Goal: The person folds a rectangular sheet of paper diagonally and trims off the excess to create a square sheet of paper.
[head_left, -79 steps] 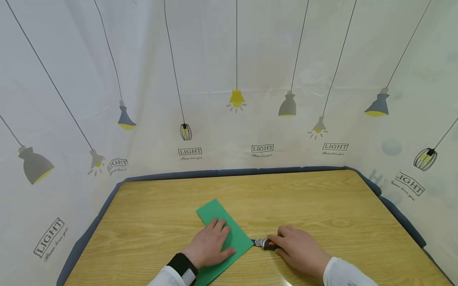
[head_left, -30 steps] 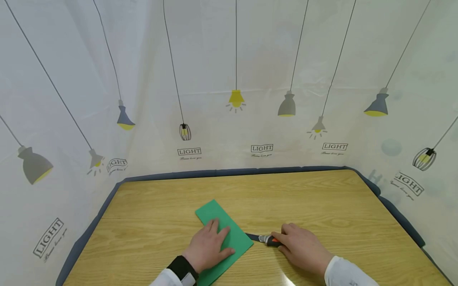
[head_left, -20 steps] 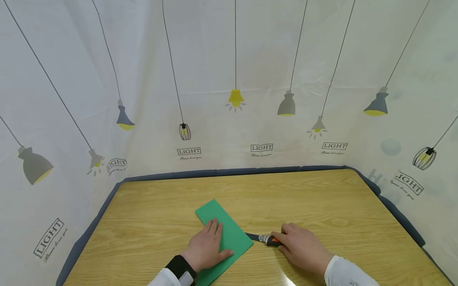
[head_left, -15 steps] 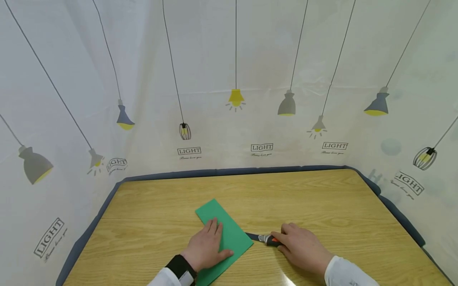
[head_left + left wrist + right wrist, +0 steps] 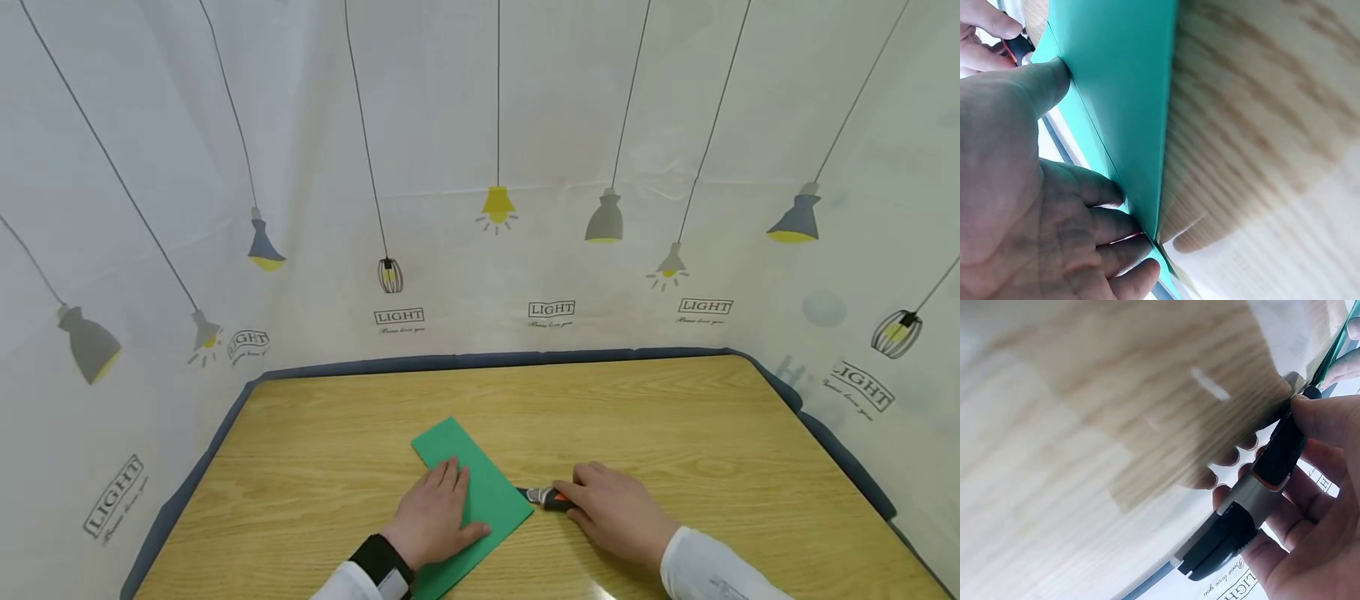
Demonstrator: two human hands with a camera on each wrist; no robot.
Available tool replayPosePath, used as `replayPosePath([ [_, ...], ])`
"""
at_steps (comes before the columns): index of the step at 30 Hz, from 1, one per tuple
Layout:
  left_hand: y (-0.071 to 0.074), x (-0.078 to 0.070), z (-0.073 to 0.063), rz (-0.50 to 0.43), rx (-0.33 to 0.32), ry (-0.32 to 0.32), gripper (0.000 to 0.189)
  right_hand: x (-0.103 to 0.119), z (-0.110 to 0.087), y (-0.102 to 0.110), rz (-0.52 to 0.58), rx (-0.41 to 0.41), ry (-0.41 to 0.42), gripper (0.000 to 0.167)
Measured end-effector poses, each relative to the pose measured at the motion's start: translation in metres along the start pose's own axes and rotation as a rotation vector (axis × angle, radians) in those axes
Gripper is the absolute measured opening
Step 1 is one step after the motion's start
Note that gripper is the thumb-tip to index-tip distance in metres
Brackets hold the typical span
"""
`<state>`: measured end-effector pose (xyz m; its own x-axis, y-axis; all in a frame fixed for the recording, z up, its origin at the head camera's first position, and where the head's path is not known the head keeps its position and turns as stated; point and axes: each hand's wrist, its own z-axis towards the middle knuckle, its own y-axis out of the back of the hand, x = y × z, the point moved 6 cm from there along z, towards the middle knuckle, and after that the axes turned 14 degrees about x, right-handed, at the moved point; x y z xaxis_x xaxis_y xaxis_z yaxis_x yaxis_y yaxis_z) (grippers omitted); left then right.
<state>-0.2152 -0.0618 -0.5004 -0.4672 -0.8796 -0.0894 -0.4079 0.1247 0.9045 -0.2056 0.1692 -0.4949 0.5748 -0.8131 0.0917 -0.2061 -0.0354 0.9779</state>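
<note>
A folded green sheet of paper (image 5: 489,490) lies at a slant on the table, and its stacked layers show along an edge in the left wrist view. My left hand (image 5: 431,518) rests flat on it, thumb spread toward the right corner. From the right, my right hand (image 5: 618,512) grips a utility knife (image 5: 555,500) by its black, orange and silver handle. The knife's blade meets the paper's upper right edge close to the corner, and its tip is hidden by the green sheet. In the right wrist view, the knife handle (image 5: 1279,456) runs between thumb and fingers.
The wood-grain table (image 5: 337,417) is glossy and has a dark blue padded border (image 5: 495,360) along its far and side edges. A white curtain (image 5: 450,100) printed with hanging lamps surrounds it. A black band (image 5: 384,557) circles the left wrist.
The blade has shifted from the paper's right corner to its upper right edge. Since half a second ago the right hand has moved left, and less blade shows. The left hand's fingers have drawn together.
</note>
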Motion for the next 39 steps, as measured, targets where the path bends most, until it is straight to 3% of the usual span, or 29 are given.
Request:
replayPosePath([
  [17,0.001,0.001,-0.001,0.01,-0.009,0.0,0.088,0.006,0.014,-0.002,-0.011,-0.013,0.009,0.038],
  [39,0.002,0.001,-0.002,0.022,-0.018,0.0,0.088,-0.007,0.006,-0.001,-0.007,-0.05,-0.045,0.038],
])
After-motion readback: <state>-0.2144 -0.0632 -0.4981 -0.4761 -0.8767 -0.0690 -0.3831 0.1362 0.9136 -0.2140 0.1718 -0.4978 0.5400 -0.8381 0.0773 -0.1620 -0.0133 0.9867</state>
